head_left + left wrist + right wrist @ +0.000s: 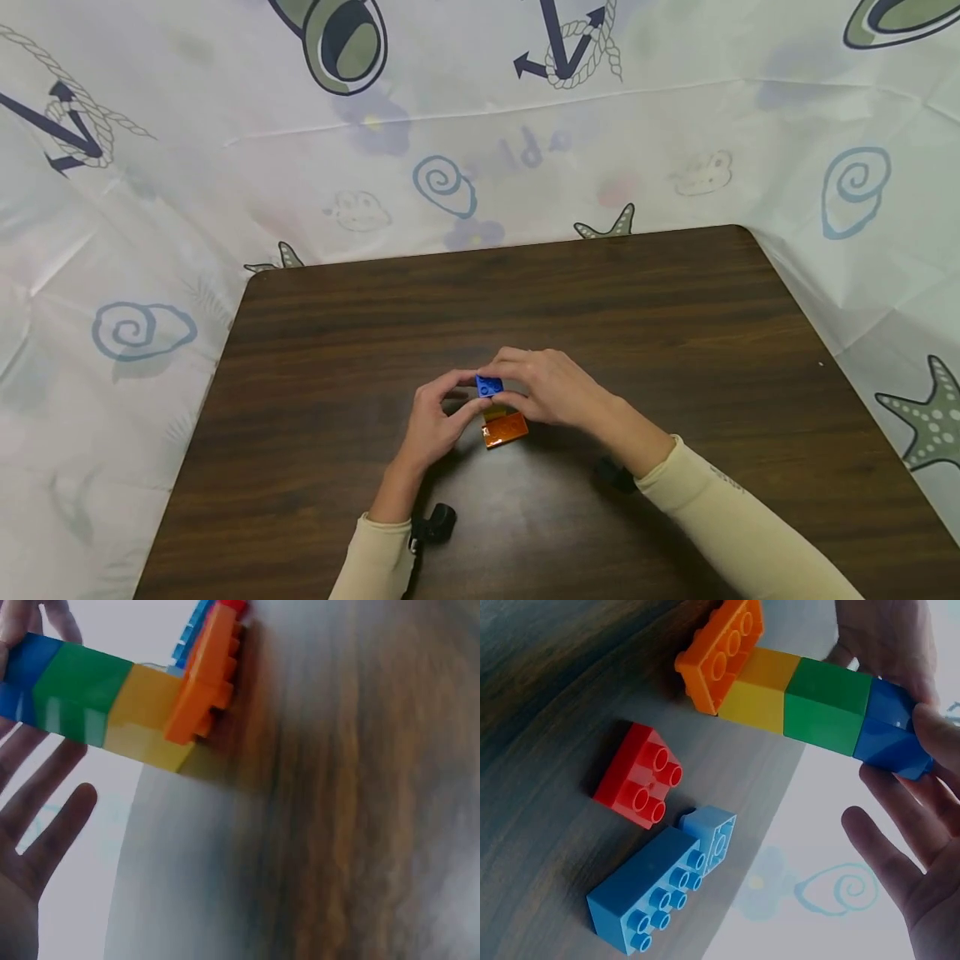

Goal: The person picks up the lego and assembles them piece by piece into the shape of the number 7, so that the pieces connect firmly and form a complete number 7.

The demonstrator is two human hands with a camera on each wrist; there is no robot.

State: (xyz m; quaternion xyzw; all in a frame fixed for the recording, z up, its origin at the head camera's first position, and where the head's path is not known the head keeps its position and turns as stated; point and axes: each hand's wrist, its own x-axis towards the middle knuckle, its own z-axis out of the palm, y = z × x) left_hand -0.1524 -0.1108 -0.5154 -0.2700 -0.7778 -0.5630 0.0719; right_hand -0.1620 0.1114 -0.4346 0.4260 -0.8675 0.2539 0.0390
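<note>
A column of plastic building bricks stands between the hands: a blue brick point(489, 386) on top, a green brick point(826, 697) under it, a yellow brick point(761, 688) lowest. My left hand point(435, 421) pinches the blue brick from the left with thumb and finger. From the right, my right hand point(558, 385) grips the same brick between thumb and fingers. At the yellow end is an orange brick point(505, 430), its hollow underside showing in the right wrist view and its studs facing the table in the left wrist view. Whether orange and yellow are joined, I cannot tell.
On the table point(360, 350) beside the column lie a red brick point(641, 780), a long blue brick point(649, 889) and a smaller light-blue brick point(714, 832); the hands hide these in the head view. A printed cloth point(510, 167) hangs behind the table.
</note>
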